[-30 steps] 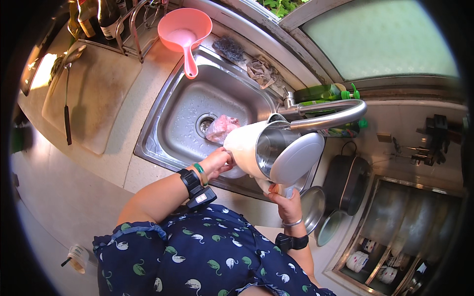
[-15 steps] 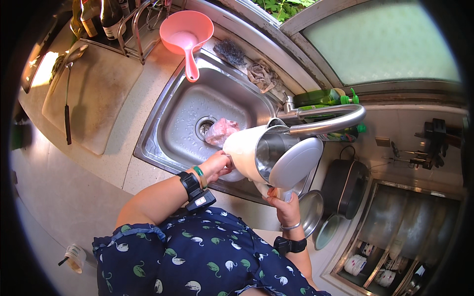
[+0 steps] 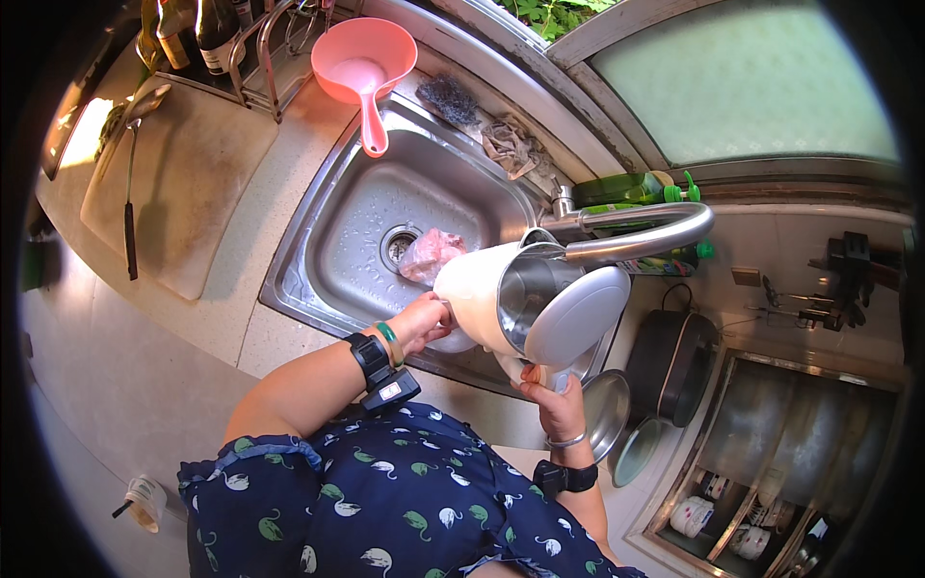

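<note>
A white electric kettle (image 3: 469, 299) lies tilted over the sink (image 3: 332, 279), its grey lid (image 3: 578, 316) swung open and its mouth below the faucet (image 3: 641, 231). My right hand (image 3: 559, 405) is closed round the kettle's handle. Against the kettle's base, my left hand (image 3: 422, 323) has its fingers bent; the kettle hides some of the fingertips. A clear bag of pink meat (image 3: 432, 257) rests beside the drain, just past the kettle's base. Something pale and rounded shows under the kettle near my left fingers, mostly hidden. No water stream is visible at the faucet.
A pink dipper (image 3: 364, 63) sits on the sink's far left corner. Behind the sink lie a dark scrubber (image 3: 447, 99) and a crumpled rag (image 3: 511, 144). Green bottles (image 3: 626, 190) stand behind the faucet. At left is a cutting board (image 3: 183, 193); at right, a metal bowl (image 3: 609, 409).
</note>
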Demonstrator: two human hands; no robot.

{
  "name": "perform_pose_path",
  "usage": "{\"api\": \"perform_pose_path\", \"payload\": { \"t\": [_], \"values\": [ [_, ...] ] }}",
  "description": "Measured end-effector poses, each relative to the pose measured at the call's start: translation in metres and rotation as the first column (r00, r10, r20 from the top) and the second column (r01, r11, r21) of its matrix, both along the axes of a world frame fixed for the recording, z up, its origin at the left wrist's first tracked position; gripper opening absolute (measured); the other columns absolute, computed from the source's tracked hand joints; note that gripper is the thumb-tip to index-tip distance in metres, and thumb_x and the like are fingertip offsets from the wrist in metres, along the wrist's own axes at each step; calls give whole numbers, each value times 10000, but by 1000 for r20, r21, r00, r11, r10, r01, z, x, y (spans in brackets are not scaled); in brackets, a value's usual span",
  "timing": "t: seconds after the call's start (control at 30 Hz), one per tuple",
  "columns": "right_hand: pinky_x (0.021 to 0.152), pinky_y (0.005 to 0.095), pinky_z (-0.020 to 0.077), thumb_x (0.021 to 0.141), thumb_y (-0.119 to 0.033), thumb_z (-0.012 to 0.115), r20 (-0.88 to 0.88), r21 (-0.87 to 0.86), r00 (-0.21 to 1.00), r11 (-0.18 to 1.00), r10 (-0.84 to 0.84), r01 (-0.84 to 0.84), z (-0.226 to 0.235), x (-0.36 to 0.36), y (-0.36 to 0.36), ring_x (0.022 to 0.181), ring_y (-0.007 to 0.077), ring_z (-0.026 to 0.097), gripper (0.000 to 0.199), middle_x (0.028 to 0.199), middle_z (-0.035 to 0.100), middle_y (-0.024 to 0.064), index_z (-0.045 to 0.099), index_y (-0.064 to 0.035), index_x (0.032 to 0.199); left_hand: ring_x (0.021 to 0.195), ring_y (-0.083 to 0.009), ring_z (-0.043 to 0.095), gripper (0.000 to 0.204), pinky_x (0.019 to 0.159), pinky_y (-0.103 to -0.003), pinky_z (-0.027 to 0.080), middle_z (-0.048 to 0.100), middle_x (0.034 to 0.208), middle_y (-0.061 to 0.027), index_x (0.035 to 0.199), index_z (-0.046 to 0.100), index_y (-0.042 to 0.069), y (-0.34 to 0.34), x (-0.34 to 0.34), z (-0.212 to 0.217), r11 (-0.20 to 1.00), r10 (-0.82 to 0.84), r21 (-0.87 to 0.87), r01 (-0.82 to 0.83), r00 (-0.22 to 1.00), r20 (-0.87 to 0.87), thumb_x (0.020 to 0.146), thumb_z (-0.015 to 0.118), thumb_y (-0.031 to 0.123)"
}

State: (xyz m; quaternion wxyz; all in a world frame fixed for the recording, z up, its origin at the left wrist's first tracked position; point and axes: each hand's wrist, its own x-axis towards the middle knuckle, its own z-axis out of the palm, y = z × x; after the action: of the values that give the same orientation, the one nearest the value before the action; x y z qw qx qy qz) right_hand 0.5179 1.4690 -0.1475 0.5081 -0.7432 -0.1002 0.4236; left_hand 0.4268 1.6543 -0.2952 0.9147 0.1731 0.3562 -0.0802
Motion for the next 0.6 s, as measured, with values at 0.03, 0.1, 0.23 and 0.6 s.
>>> {"api": "perform_pose_path", "payload": {
  "t": [0.03,0.1,0.23,0.6],
  "values": [
    [684,230,431,668,-7,665,10,-5,1000,1000,4,-4,1,0,0,748,98,546,242,821,584,5,584,-34,894,963,-102,505,425,849,-250,416,523,1055,3,1149,452,126,0,0,0,1000,0,0,0,1000,0,757,496,-33],
    [684,230,431,666,-6,666,2,-1,1000,1000,-2,2,0,0,0,747,98,547,244,821,583,4,583,-34,894,966,-103,504,443,853,-253,415,523,1054,1,1149,451,126,0,0,1,1000,9,-9,-10,999,-34,744,490,-49],
    [683,229,430,662,-7,672,-10,12,1000,1000,-14,14,-4,1,-3,742,99,546,248,818,582,3,582,-36,892,975,-107,503,465,858,-256,415,521,1054,-1,1156,445,124,1,0,5,1000,3,-8,-3,1000,-21,733,480,-66],
    [681,226,426,665,-12,673,-4,26,1000,1000,-8,8,-2,0,-1,738,97,543,232,815,582,-1,586,-36,879,1003,-125,493,491,872,-281,415,507,1077,-5,1169,431,122,4,-1,12,1000,-1,-5,1,1000,-5,721,465,-76]
  ]
}}
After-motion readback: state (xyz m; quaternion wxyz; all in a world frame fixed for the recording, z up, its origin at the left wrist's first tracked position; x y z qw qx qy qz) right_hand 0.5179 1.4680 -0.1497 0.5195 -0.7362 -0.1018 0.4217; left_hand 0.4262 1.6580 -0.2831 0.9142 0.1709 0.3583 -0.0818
